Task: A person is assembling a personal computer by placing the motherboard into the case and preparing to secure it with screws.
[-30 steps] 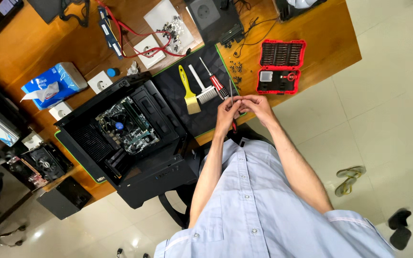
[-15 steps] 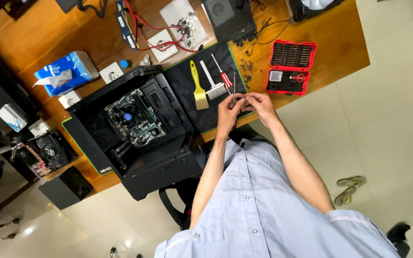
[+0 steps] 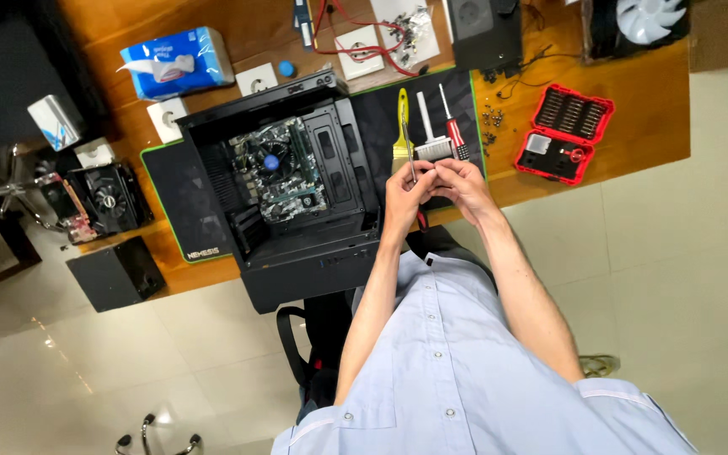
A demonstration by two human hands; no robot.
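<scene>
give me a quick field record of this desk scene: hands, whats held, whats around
left hand: left hand raised over the mat edge, fingers closed on a thin screwdriver
right hand: right hand meets the left at the tool; what it pinches is too small to tell
nearest tools: yellow brush, white brush, red-handled screwdriver, all lying on the black mat
computer case: open computer case lying on its side, motherboard showing
bit set: red bit case, lid open, on the wooden desk
far corner: blue tissue box

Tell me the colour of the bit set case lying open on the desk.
Red, with dark inserts: the bit set case shows clearly in the head view.
</scene>
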